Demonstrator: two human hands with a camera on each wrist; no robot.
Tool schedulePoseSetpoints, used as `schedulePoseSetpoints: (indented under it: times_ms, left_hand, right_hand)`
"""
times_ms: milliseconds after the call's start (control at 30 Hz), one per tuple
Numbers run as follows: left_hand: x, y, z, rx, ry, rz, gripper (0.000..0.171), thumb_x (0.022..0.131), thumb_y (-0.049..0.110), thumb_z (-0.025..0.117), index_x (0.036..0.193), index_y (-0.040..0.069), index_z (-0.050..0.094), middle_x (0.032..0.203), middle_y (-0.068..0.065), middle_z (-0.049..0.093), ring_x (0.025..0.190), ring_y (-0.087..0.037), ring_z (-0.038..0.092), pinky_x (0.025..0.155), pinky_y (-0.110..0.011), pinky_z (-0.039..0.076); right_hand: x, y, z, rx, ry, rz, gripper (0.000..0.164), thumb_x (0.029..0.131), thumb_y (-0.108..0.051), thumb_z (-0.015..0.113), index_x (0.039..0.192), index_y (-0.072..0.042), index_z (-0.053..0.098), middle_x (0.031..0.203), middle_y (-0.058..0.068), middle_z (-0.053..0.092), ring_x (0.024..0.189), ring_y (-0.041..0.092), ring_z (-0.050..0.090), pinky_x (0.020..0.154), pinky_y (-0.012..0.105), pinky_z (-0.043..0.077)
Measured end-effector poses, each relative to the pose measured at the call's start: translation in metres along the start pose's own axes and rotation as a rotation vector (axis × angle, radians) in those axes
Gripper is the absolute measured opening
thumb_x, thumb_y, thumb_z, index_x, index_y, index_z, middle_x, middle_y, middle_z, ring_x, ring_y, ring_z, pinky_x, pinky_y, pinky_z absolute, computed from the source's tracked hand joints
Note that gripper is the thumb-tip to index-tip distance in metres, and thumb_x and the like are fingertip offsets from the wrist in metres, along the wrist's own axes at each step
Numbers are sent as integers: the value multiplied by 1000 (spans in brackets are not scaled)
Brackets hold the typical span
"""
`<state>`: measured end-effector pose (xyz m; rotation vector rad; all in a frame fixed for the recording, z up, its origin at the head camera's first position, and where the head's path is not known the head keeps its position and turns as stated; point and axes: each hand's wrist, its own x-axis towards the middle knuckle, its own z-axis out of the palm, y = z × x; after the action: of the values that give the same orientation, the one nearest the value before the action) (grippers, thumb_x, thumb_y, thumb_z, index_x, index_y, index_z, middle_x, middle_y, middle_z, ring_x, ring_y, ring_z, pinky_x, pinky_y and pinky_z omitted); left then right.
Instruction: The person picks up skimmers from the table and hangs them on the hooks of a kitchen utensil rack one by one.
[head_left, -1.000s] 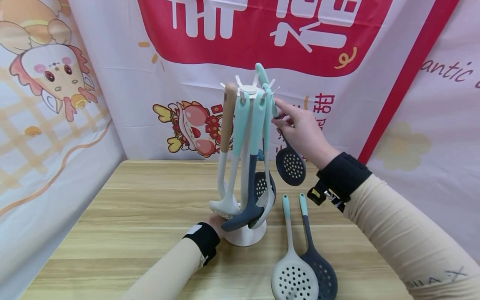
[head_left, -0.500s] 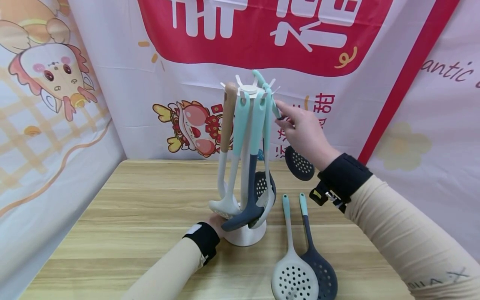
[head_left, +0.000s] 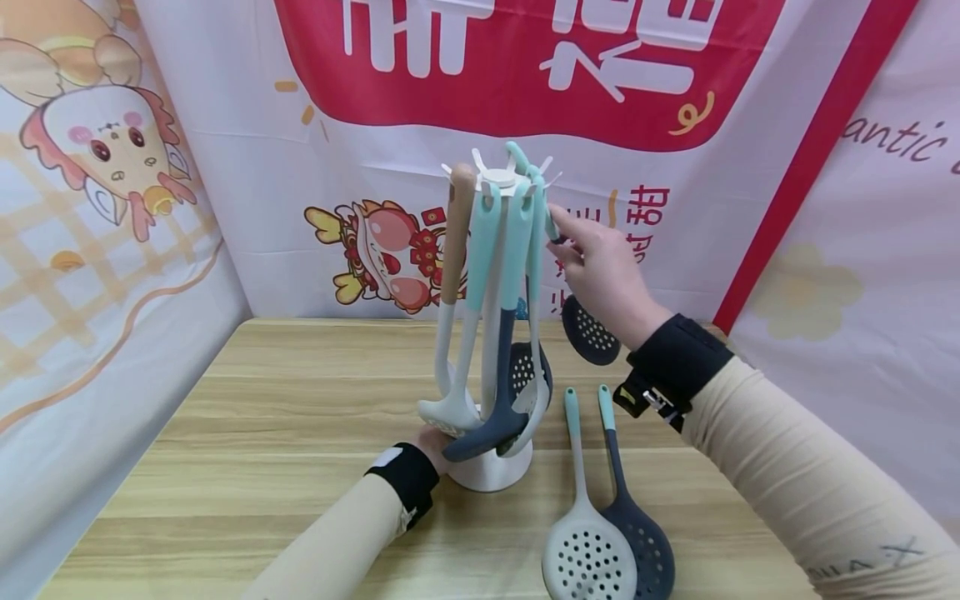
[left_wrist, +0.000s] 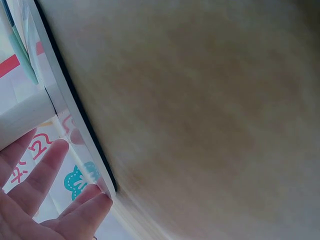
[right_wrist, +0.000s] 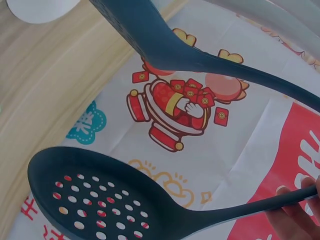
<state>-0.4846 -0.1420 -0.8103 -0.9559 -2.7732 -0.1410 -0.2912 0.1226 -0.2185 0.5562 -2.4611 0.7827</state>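
Now the slotted spoon (head_left: 591, 332), pinched in the right hand (head_left: 606, 271) beside the rack (head_left: 491, 333), has dipped its handle tip (head_left: 513, 150), seemingly nearer the hooks (head_left: 477, 158); the left hand (head_left: 431, 448), fingers spread, rests at the base (head_left: 491, 475)

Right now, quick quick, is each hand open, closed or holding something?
Left hand: open, fingers spread at the stand's base.
Right hand: closed, holding a dark spoon by its handle.

Left grip (left_wrist: 20, 217) spread, fingertips touching glossy base (left_wrist: 70, 106) beside white pole (left_wrist: 27, 118).
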Motion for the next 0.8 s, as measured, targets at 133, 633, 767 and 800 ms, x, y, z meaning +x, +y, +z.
schedulePoseSetpoints:
  times_ms: [133,633,767,800]
  left_hand:
    - [3,-2,4,71,14,51,33,91,54,60,104,24,62,110,7,64,105,-11,57,98,-34,45]
    - [8,-22,39,-3,-160,-67,29,78,37,68,105,24,66,113,8,66,111,-14,57,101,-37,45]
    - [10,-24,42,37,-124,-9,22,78,38,67,96,25,68,105,9,68,107,-14,59,100,-37,45]
    - [10,-25,42,48,-122,-2,23,78,38,68,97,24,68,107,8,68,108,-15,58,101,-37,45]
  right_hand:
    - [-1,-1,2,10,7,5,59,97,-3,59,150,-22,43,117,14,68,88,28,59,82,40,57]
    - [-8,-6,8,102,-16,10,61,97,3,56,151,-22,43,113,16,69,95,29,67,82,40,58]
    - [-9,-7,7,84,-13,19,62,96,2,57,150,-25,43,113,16,69,91,28,67,79,40,58]
    - [-10,-7,6,79,-11,20,62,96,1,58,150,-25,43,113,16,70,90,28,67,79,40,58]
